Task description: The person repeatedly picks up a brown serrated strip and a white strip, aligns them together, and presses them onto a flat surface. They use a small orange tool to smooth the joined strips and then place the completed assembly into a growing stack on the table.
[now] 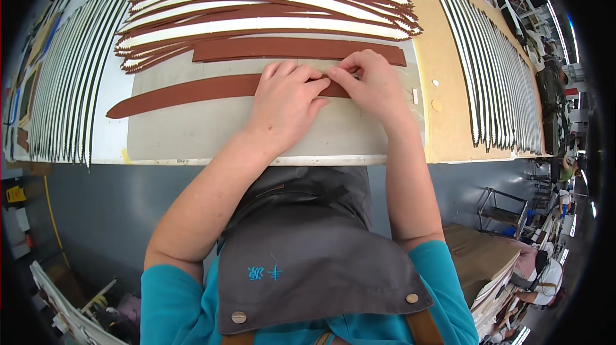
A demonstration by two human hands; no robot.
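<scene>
A long brown leather strip (186, 93) lies flat on a grey mat (192, 133) near the front edge of the table (449, 146), its long axis running left to right. Both hands rest on its right end, directly over it. The left hand (282, 104) presses down with fingers curled; the right hand (372, 85) pinches the strip's upper edge between fingertips. A second strip (295, 48) lies parallel just behind
</scene>
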